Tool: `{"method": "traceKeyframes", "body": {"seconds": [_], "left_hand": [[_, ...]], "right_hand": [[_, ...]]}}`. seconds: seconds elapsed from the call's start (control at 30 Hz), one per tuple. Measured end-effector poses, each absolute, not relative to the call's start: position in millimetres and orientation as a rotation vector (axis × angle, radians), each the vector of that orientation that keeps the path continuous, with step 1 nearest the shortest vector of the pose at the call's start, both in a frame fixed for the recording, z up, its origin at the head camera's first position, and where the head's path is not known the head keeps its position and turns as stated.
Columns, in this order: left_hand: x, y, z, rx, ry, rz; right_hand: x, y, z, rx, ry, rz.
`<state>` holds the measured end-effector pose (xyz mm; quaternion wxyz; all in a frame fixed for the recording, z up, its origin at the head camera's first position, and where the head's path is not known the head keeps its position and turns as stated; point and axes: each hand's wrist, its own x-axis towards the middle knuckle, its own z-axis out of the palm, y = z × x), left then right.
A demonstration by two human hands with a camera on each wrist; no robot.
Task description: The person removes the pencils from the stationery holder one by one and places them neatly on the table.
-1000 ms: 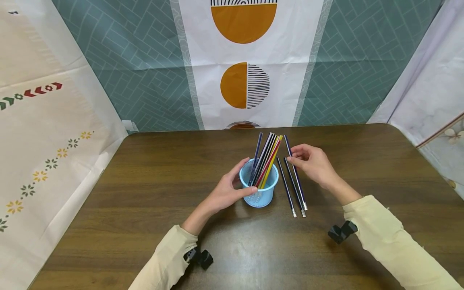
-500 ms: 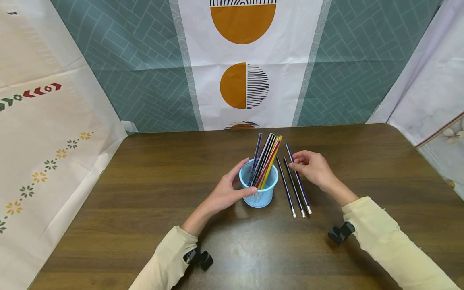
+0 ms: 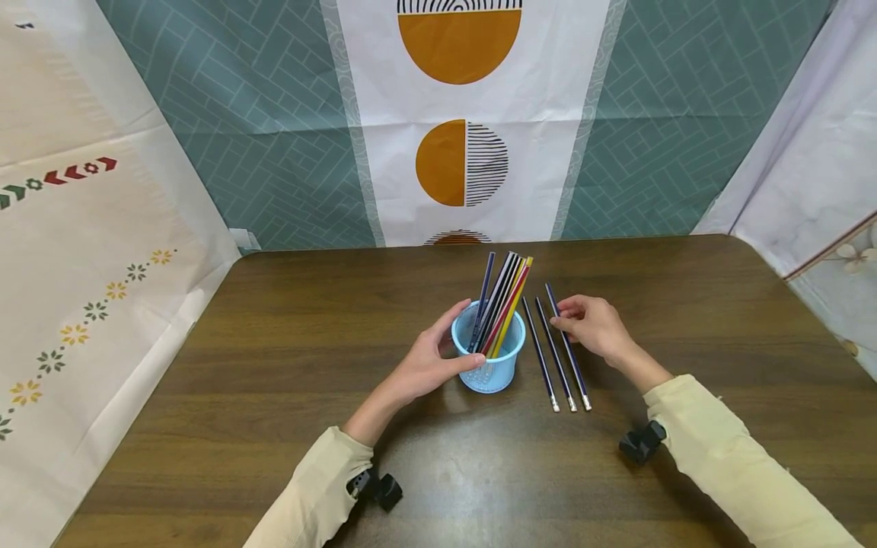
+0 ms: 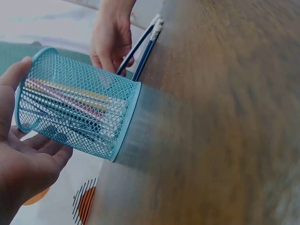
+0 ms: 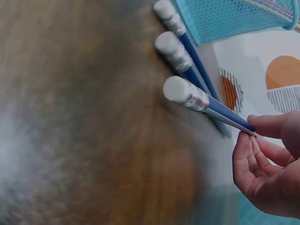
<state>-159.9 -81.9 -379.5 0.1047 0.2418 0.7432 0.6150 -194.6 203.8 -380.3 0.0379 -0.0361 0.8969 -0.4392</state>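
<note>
A light blue mesh cup (image 3: 489, 373) stands upright with several pencils (image 3: 503, 304) leaning in it. My left hand (image 3: 428, 361) grips the cup's side, thumb at the front; the left wrist view shows the mesh wall (image 4: 79, 103) beside the fingers. Right of the cup, three dark blue pencils lie side by side with white erasers toward me: a left one (image 3: 540, 354), a middle one (image 3: 556, 355) and a right one (image 3: 572, 361). My right hand (image 3: 596, 329) pinches the right one near its far end; in the right wrist view thumb and fingertips meet on that pencil (image 5: 229, 115).
The brown wooden table (image 3: 308, 320) reaches back to a hanging cloth (image 3: 288, 152) with a white panel of orange shapes. Pale patterned cloths hang at the left (image 3: 103, 251) and right (image 3: 808, 152).
My right hand has moved toward me and slightly right, bringing the pinched pencil from a slant across the middle one to a place beside it. My left hand has stayed on the cup.
</note>
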Motion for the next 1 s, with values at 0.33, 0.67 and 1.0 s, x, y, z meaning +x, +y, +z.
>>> {"method": "traceKeyframes", "body": {"seconds": [0.33, 0.67, 1.0], "left_hand": [[-160, -83, -378, 0.712, 2.223, 1.785], [-161, -82, -382, 0.724, 2.209, 1.818], [-161, -83, -385, 0.7, 2.19, 1.835]], "right_hand": [[-199, 208, -389, -0.048, 2.69, -1.352], [-197, 207, -392, -0.02, 2.686, -1.368], [-196, 208, -395, 0.006, 2.683, -1.361]]}}
